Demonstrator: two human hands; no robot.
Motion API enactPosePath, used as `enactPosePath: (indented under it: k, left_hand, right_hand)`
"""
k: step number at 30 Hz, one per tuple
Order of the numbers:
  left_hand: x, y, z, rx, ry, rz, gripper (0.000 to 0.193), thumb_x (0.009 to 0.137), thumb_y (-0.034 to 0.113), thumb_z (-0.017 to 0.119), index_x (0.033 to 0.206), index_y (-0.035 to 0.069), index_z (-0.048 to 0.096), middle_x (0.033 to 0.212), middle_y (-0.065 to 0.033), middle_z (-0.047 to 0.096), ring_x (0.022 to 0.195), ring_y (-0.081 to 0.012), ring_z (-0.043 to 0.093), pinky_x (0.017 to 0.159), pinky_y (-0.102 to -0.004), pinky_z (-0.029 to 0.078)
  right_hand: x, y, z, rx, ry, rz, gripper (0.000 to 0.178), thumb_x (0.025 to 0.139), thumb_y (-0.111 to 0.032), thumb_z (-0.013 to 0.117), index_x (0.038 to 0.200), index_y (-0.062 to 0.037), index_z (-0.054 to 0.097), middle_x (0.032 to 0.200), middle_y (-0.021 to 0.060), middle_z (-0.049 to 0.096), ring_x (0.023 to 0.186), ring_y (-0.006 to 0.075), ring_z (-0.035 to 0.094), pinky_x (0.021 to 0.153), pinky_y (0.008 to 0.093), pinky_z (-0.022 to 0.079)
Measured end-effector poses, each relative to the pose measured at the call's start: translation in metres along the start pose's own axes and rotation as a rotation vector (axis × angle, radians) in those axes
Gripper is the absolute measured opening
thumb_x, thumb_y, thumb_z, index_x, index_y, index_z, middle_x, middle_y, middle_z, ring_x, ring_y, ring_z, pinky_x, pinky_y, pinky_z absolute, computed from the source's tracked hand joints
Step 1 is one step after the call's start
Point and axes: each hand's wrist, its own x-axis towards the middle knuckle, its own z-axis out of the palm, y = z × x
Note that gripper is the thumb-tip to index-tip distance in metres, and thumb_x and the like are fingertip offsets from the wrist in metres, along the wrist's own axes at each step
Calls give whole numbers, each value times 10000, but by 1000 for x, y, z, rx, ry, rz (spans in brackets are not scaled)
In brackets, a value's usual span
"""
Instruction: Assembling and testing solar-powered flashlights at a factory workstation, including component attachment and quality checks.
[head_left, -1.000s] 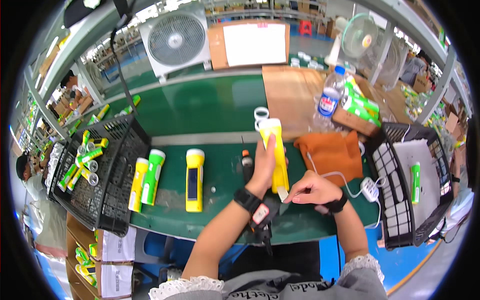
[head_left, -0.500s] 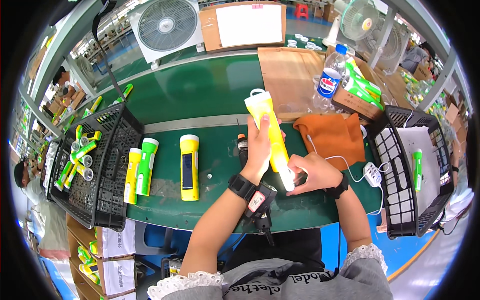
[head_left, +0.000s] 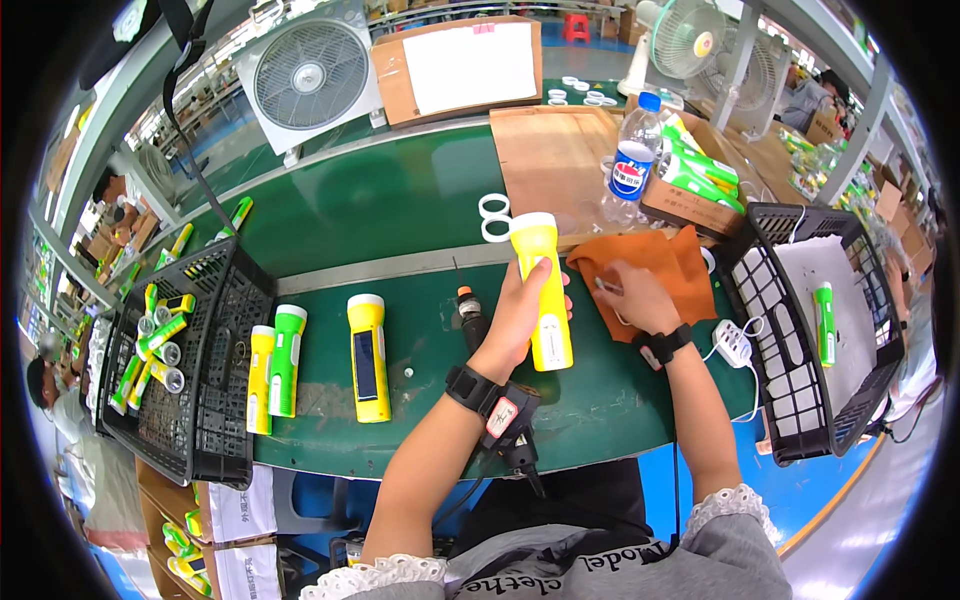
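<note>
My left hand (head_left: 520, 310) is closed around a yellow flashlight (head_left: 550, 315) with a white head, held tilted above the green bench. My right hand (head_left: 640, 300) is over a crumpled orange cloth (head_left: 690, 275), its fingertips pinched on the end of a white charging cable (head_left: 606, 286). Beyond the held flashlight lie two white rings (head_left: 497, 229). To the left, a yellow flashlight with a dark panel (head_left: 366, 365) lies on the bench. Farther left, a green flashlight (head_left: 288, 360) and another yellow flashlight (head_left: 260, 380) lie side by side. A black electric screwdriver (head_left: 471, 315) is partly hidden by my left forearm.
A black crate (head_left: 215, 350) of flashlights stands at the left; another black crate (head_left: 815, 425) at the right holds one green flashlight (head_left: 825, 325). A white power adapter (head_left: 733, 345), a bottle (head_left: 632, 165) and a carton (head_left: 690, 205) of flashlights stand at the right. A box fan (head_left: 310, 78) is behind.
My right hand has left the flashlight's lower end and moved up and right onto the cloth, taking the cable end. The flashlight is more upright, and its bright light at the lower end no longer shows.
</note>
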Motion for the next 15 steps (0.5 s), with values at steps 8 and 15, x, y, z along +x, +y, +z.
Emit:
enactPosePath:
  k: [8, 15]
  left_hand:
    - [-3, 4, 2, 29, -35, -32, 332, 903, 306, 436, 1113, 61, 356, 907, -86, 509, 673, -166, 555, 597, -329, 497]
    - [4, -13, -5, 165, -105, 49, 566, 789, 30, 539, 1290, 19, 276, 1112, -98, 508, 1085, -182, 467, 918, -340, 376]
  right_hand:
    - [3, -12, 2, -68, 8, -67, 204, 797, -130, 576, 981, -47, 547, 850, 158, 623, 755, 306, 612, 652, 369, 479]
    - [-11, -38, -13, 700, 109, -304, 209, 786, 42, 568, 990, 0, 562, 874, 92, 640, 833, 159, 643, 718, 235, 498]
